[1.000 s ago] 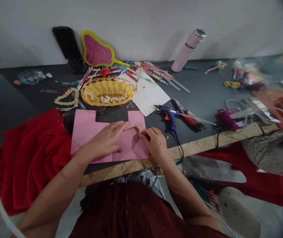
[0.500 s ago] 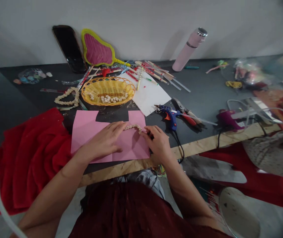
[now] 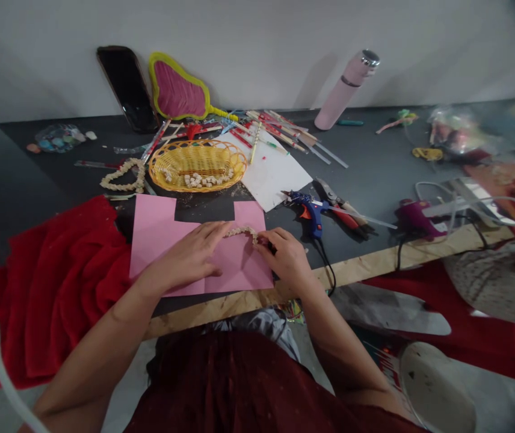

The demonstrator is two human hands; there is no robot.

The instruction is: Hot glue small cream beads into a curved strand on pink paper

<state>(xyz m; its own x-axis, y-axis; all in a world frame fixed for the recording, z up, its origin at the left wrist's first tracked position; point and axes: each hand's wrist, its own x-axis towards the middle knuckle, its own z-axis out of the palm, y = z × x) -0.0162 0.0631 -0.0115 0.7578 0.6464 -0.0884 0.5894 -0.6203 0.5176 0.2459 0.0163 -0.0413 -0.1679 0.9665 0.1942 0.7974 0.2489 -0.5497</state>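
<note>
A pink sheet of paper (image 3: 239, 270) with a notch in its far edge lies before me at the table's front edge. On it rests a curved strand of small beige pieces (image 3: 242, 230). My left hand (image 3: 194, 255) lies flat over the sheet, fingers stretched out together, the fingertips by the strand's left end and hiding part of it. At the strand's right end, the thumb and fingers of my right hand (image 3: 286, 255) are pinched on it. A blue glue gun (image 3: 309, 210) lies just right of that hand.
A yellow basket (image 3: 197, 155) holding beige bits stands beyond the paper, beside a beige heart-shaped strand (image 3: 124, 175). Red cloth (image 3: 68, 288) covers the left side. Pliers (image 3: 343, 207), a pink bottle (image 3: 346, 90) and a purple glue gun (image 3: 420, 218) lie or stand rightward.
My right hand has shifted very slightly left along the strand's end. The far left corner of the pink paper sits a little higher. My left hand stays in place.
</note>
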